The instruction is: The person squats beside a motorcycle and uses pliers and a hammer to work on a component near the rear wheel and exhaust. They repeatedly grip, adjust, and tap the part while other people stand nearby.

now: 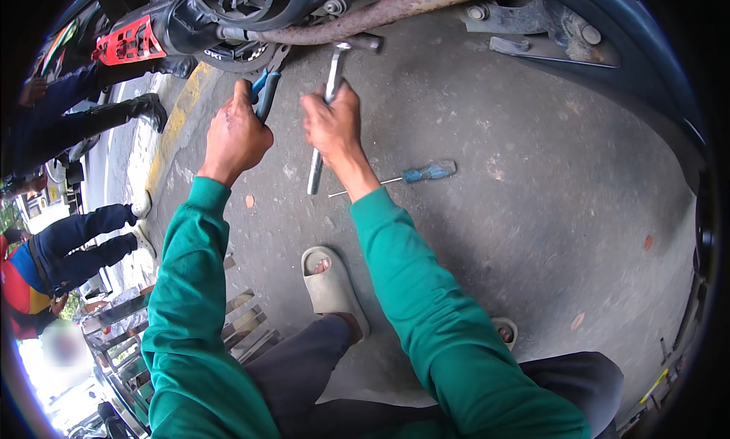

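My left hand [237, 139] is closed around blue-handled pliers [266, 97]. Their jaws point up toward the wheel, just below the rusty exhaust pipe [365, 15]; whether they grip anything there is too small to tell. In my right hand [333, 123] is a chrome socket wrench [334, 72], held mid-shaft. Its short, darker crosswise head sits close under the pipe; I cannot tell whether they touch. On the ground beside my right wrist lies a screwdriver [428, 171] with a blue handle, its shaft tip partly near my forearm.
A motorcycle wheel [239, 55] and a red slotted cover [131, 42] stand at the upper left. Metal brackets [544, 32] hang at the upper right. My sandal [331, 287] rests on the concrete. People stand at left, near a slatted metal rack [247, 325].
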